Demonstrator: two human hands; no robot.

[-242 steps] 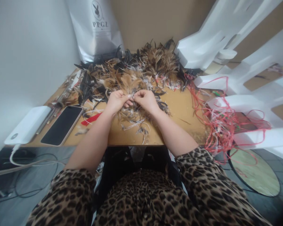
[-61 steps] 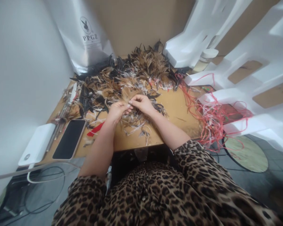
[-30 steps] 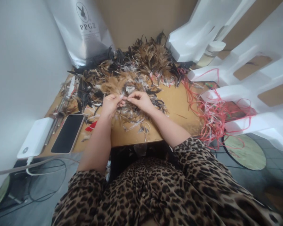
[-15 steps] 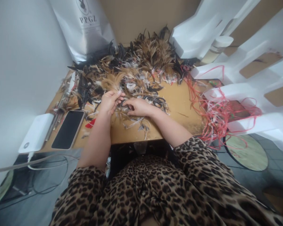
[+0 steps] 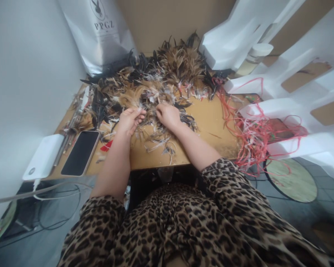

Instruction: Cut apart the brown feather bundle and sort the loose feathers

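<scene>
My left hand is closed in a pinch on a tuft of tan feathers, whose tips fan out above the fingertips. To its right, my right hand reaches down into loose brown and whitish feathers. Its fingers are bent and pressed together; what they grip, if anything, is hidden. Dark curved loops lie just right of that hand, too blurred to name. White quills and fluffy scraps are scattered on the table below both hands.
Bundled brown and black feathers stand at the back of the yellowish table. A phone and a white power bank lie left. Tangled pink strings hang over the right edge. A silver bag stands behind.
My right hand has moved away from my left hand, up and to the right, into the loose feathers. My left hand stays nearly still with its tuft.
</scene>
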